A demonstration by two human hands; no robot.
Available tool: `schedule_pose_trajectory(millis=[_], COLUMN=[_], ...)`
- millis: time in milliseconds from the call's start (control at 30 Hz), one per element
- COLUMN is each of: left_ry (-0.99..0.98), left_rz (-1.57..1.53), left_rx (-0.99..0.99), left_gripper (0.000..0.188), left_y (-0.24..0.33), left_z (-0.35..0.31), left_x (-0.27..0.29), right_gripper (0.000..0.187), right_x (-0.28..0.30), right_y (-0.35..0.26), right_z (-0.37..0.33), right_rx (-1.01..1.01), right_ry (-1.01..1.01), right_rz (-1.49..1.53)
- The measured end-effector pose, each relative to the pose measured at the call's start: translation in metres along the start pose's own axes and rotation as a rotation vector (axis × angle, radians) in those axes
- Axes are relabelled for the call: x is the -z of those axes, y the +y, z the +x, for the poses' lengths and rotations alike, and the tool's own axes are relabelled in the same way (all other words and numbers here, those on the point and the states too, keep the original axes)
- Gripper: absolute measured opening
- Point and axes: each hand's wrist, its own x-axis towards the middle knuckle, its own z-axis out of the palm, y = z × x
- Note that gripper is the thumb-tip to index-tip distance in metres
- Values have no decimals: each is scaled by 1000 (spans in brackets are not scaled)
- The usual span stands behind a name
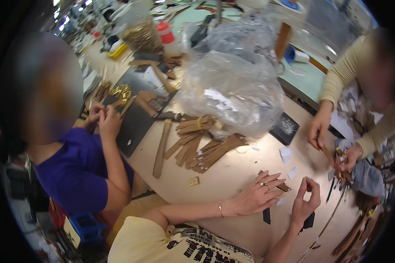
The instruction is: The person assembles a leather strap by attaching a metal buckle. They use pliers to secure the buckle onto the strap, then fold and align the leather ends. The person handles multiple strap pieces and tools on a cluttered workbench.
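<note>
My left hand (256, 195) lies flat with its fingers apart, over a short brown strap (283, 187) that looks like leather; part of the strap is hidden under the fingers. Just to its right, my right hand (306, 201) is raised with thumb and index finger curled together; whatever they may pinch is too small to make out. Small white paper pieces (292, 173) lie beside the strap. A dark strip (267, 215) lies below my left hand, and a black piece (309, 221) shows beside my right wrist. A small gold buckle (194, 180) rests on the table farther left.
Bundled brown straps (219, 151) and a hammer (162, 149) lie beyond my left arm. Behind them sits a big clear plastic bag (232, 94). A dark tray (285, 128) stands to its right. Co-workers handle pieces at left (107, 118) and right (322, 129).
</note>
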Motion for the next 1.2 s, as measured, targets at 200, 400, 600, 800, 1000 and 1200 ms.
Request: schedule_pose_trajectory(millis=[200,400,600,800,1000,1200], left_ry=[459,514,-61,-131,-154,-32], left_rz=[293,678,693,927,880,682], left_rx=[120,518,544,375,208,371], left_gripper=[24,20,25,46,45,37], left_y=[-31,-130,-186,-201,-202,-174], left_z=[-16,-32,-4,1,15,17], left_x=[89,215,232,230,249,281], right_gripper=[7,9,14,15,13,11], right_x=[-6,-5,1,9,6,16], right_y=[-4,-2,-1,1,-4,0], right_z=[-34,-56,-68,-74,-75,-79], right_rx=[6,-72,-92,-131,-101,-147], right_ry=[-88,-49,-41,-56,-58,-53], right_rz=[-16,-23,-53,-71,-17,-37])
